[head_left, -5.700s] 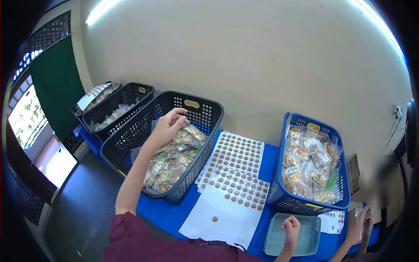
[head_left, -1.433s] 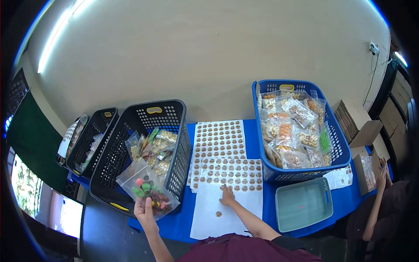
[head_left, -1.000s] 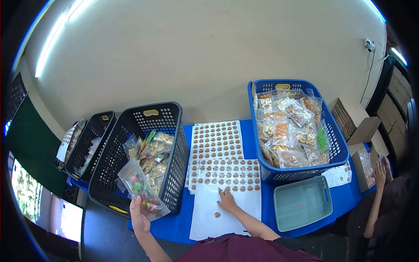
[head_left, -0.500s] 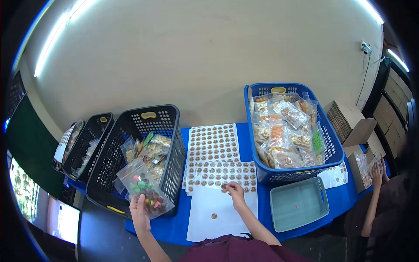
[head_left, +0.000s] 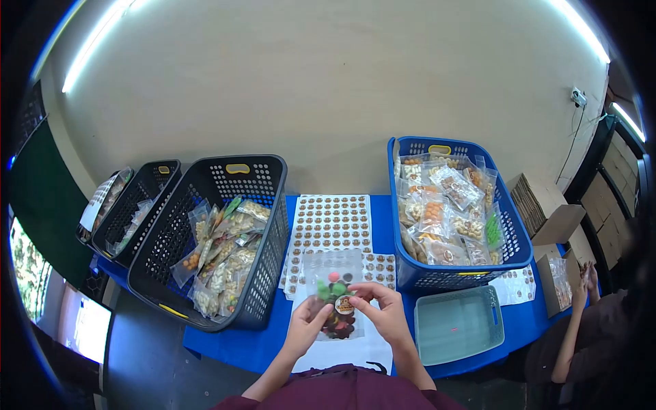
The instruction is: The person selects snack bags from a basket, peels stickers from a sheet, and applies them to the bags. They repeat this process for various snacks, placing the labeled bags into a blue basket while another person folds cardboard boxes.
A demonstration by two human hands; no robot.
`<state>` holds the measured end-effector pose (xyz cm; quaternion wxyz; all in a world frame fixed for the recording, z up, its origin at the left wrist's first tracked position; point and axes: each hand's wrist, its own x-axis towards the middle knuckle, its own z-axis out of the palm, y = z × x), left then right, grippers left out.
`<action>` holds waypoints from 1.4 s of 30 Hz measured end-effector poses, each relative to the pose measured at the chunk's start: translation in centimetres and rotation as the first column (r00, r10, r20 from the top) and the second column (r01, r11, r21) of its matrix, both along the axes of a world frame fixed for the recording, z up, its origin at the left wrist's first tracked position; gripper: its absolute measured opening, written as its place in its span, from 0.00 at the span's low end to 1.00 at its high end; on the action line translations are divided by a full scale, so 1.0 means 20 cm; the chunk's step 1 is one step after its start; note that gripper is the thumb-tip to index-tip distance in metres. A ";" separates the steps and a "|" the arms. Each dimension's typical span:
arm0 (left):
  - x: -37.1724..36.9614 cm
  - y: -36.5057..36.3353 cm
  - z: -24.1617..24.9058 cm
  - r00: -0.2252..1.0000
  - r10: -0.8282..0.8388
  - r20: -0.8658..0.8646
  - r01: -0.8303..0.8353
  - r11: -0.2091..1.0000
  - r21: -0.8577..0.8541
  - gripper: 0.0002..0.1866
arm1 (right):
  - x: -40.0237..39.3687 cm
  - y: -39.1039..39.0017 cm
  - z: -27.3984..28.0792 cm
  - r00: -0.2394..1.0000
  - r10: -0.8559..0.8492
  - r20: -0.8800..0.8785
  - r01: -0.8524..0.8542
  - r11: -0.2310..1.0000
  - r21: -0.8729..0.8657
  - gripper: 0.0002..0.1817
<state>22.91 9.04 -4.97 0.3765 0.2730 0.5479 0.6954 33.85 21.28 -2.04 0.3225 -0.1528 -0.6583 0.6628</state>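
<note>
Gripping bag (head_left: 333, 294) by left edge, left hand (head_left: 306, 326); right hand (head_left: 385, 316) on sticker (head_left: 344, 305), grip unclear; room beside black basket (head_left: 264, 266).

A hand could come down over the far half of the white paper sheets with rows of round brown stickers (head_left: 330, 219), short of the beige wall (head_left: 342, 102) behind them. Over the sheets' near half, a clear plastic bag of coloured pieces (head_left: 335, 297), the person's left hand (head_left: 307, 324) and right hand (head_left: 386, 314) block the way. Left of the sheets, a tall black perforated plastic basket (head_left: 263, 273) bars low sideways reach; its top is open. Right of them, a narrow strip of blue cloth (head_left: 383, 232) leaves passage before a tall blue perforated plastic basket (head_left: 437, 275). Nearer on the sheets' right, a shallow grey-green plastic tray (head_left: 444, 307) is reachable from above.
</note>
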 end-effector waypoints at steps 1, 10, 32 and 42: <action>0.02 0.02 0.00 1.000 -0.015 -0.015 0.015 1.000 0.003 0.13 | 0.01 -0.01 0.00 0.998 -0.059 0.018 0.058 0.997 0.043 0.10; 0.08 0.11 -0.08 0.998 0.007 -0.068 -0.005 0.999 0.031 0.12 | 0.06 -0.01 -0.05 0.959 -0.272 0.072 0.244 0.932 0.269 0.14; 0.09 0.09 -0.07 0.969 -0.127 -0.212 0.108 0.989 -0.099 0.11 | 0.03 -0.02 -0.14 0.994 -0.095 -0.050 0.077 0.956 -0.282 0.12; 0.12 0.11 -0.07 0.999 -0.039 -0.012 0.040 0.997 0.063 0.12 | 0.03 0.03 -0.19 0.997 -0.058 -0.043 0.043 0.956 -0.289 0.14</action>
